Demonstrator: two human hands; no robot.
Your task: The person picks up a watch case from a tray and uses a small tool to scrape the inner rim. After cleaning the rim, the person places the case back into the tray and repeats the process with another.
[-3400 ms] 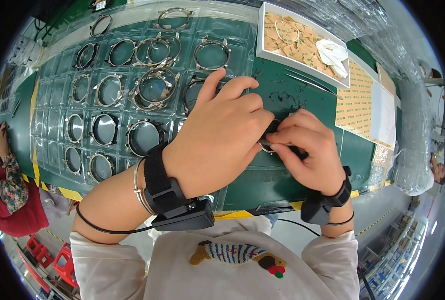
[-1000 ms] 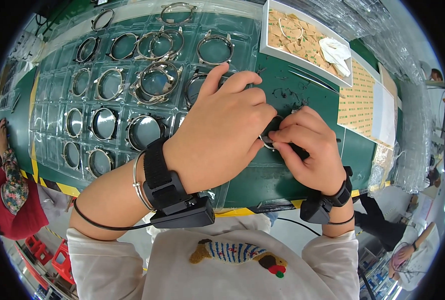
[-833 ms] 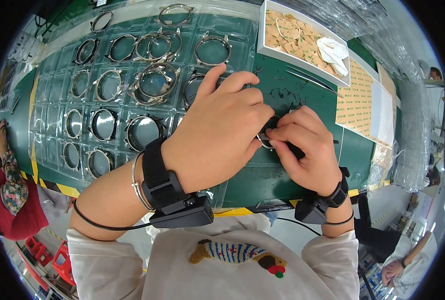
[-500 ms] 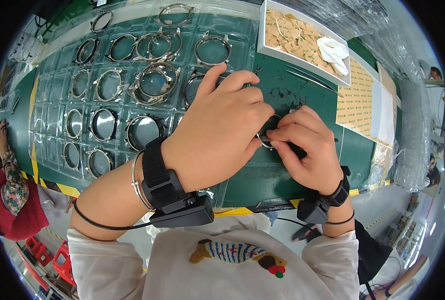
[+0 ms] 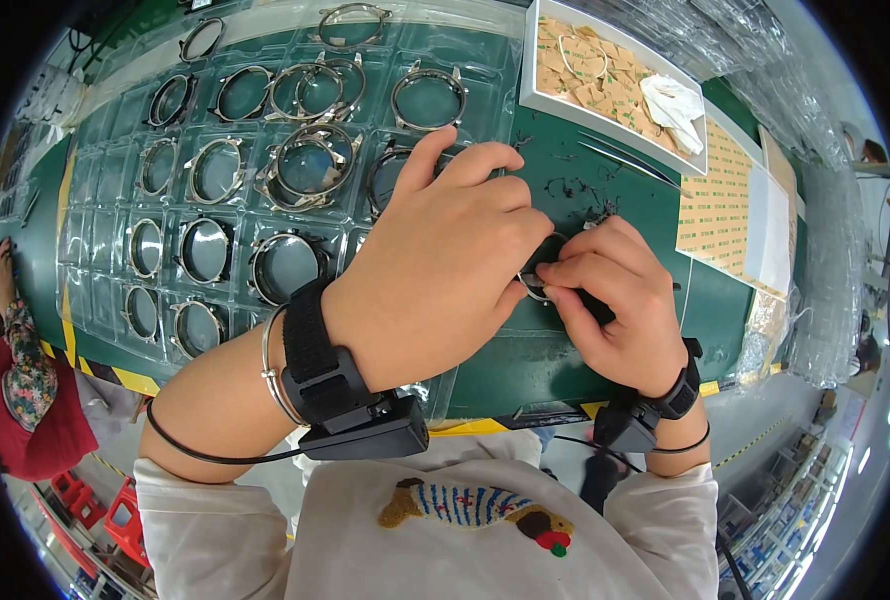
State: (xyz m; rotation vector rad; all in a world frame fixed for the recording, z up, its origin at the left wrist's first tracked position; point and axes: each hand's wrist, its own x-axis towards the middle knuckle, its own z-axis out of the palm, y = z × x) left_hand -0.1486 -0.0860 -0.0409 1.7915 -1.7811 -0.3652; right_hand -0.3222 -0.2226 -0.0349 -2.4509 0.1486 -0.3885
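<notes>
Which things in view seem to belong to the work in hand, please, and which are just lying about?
In use, it seems:
round metal frame, at the thumb of the left hand
small grey item, pinched by the right hand
similar frames, in the clear tray

Lying about, apparently:
slim metal tool
black scraps
white box with crumpled white cloth
tan sheet

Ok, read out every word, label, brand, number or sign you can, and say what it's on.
Nothing reads clearly.
Flat tan sheet: repeated green print, too small to read.
Tan scraps in the white box: green print, too small.
White tag at the top left: dark marks, too small.
Ring-shaped metal frames: no readable lettering.
</notes>
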